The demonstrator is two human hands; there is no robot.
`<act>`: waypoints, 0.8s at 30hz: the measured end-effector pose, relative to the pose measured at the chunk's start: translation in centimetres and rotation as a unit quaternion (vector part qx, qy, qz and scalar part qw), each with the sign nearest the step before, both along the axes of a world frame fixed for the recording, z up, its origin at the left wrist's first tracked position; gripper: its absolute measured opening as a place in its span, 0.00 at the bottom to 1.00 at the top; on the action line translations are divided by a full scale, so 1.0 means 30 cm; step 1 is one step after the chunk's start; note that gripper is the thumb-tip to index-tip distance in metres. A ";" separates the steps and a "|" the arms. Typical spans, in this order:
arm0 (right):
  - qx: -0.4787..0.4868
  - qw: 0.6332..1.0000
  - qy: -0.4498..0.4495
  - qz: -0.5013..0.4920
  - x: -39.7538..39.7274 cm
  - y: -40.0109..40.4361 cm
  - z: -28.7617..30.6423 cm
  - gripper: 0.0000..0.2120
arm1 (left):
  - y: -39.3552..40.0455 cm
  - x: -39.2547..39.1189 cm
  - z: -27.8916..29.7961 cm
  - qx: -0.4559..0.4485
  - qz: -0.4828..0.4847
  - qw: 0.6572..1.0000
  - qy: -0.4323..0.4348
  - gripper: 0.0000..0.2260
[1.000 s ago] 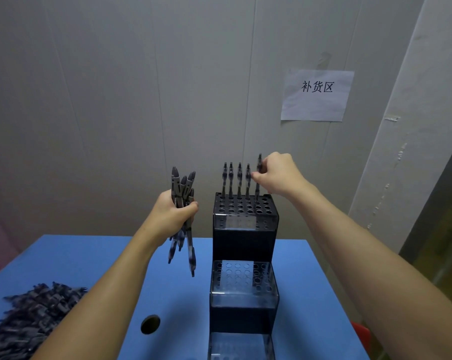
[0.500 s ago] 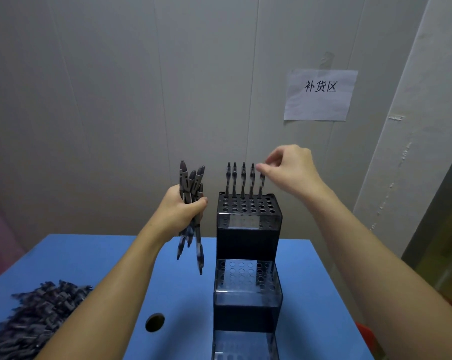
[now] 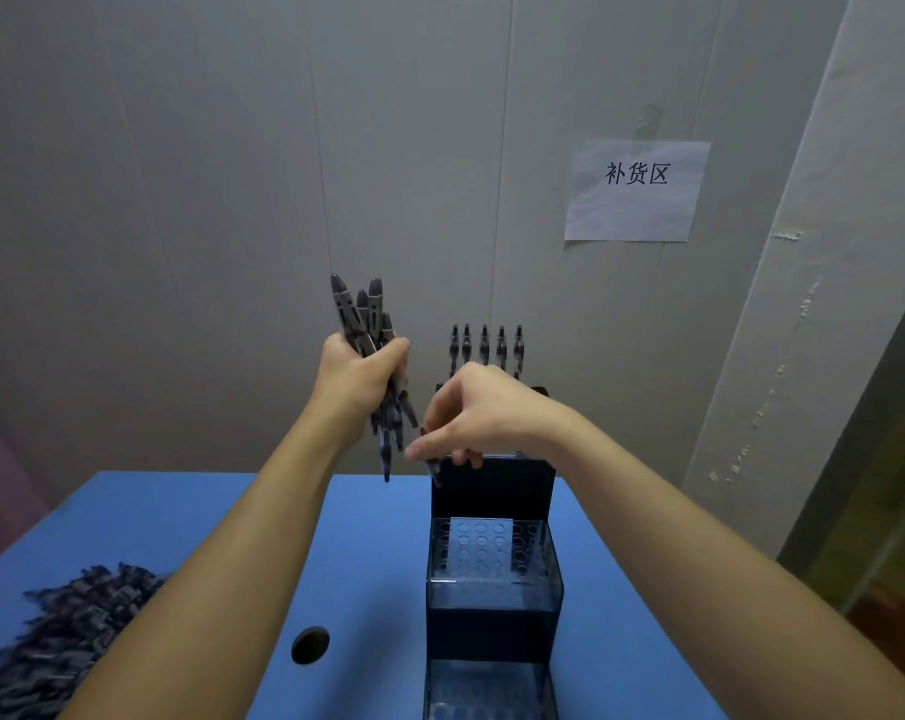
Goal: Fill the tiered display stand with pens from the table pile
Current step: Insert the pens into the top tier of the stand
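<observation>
- A bundle of dark grey pens [image 3: 371, 350] is gripped upright in the left hand [image 3: 359, 379].
- One pen tip [image 3: 434, 472] is pinched by the right hand [image 3: 484, 413].
- Five pens [image 3: 485, 345] are seated in the top tier of the dark tiered plastic stand [image 3: 492, 558].
- The pen pile [image 3: 61, 636] is left on the blue table [image 3: 190, 517].

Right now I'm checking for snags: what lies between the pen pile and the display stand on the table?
In the head view, the left forearm crosses above that stretch. On the blue table between pile and stand only a round hole shows.

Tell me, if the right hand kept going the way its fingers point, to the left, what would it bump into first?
Most likely the bundle of pens held in the left hand; the right hand has its fingertips almost at their lower ends, though depth is unclear.
</observation>
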State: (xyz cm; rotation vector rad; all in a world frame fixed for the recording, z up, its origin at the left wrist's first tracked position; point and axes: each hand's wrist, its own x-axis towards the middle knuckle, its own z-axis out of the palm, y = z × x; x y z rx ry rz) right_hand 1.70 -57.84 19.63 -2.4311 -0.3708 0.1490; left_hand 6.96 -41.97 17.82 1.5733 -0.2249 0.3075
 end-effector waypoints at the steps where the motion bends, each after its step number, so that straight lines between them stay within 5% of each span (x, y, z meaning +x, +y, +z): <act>1: 0.012 1.000 0.000 -0.005 0.001 0.000 -0.004 0.12 | -0.002 0.004 0.007 -0.003 0.010 1.000 -0.001 0.10; 10: 0.028 0.999 0.001 -0.016 -0.026 -0.074 0.014 0.09 | 0.019 0.041 0.062 -0.130 0.076 0.988 0.032 0.12; 14: 0.144 0.988 -0.022 -0.048 -0.032 -0.166 0.035 0.09 | 0.048 0.061 0.066 -0.141 0.063 0.988 0.030 0.14; 24: 0.504 0.854 -0.042 -0.124 0.036 -0.408 0.099 0.12 | 0.008 0.071 -0.010 -0.092 0.062 0.993 0.045 0.13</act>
